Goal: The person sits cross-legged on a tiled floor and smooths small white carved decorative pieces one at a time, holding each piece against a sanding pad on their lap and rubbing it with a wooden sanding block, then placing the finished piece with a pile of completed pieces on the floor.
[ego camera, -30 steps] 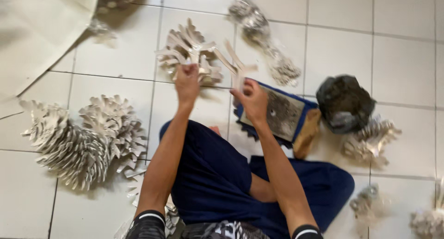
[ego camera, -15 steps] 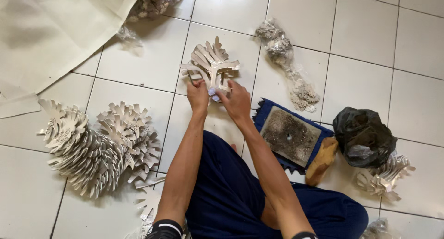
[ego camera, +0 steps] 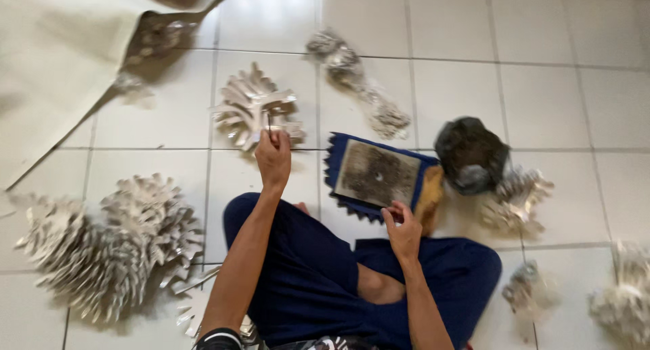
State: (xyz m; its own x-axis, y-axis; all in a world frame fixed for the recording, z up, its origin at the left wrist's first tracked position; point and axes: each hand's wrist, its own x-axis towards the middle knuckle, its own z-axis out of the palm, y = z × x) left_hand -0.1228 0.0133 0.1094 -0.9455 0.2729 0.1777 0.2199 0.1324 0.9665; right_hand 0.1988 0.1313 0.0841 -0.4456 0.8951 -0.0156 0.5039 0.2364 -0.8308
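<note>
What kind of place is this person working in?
Probably a home or small craft workshop floor: white tiles, stacks of silvery cut-out leaf shapes, a blue pad, and a cream sheet.

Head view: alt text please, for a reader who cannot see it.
Seated on a white tiled floor, a person's left hand holds a thin tool against a pale leaf-shaped cutout, and the right hand touches a blue-edged pad. More cutouts are piled alongside.

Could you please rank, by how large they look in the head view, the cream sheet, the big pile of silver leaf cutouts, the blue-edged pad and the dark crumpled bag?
1. Cream sheet, cut off by the frame.
2. Big pile of silver leaf cutouts.
3. Blue-edged pad.
4. Dark crumpled bag, only a little smaller than the pad.
</note>
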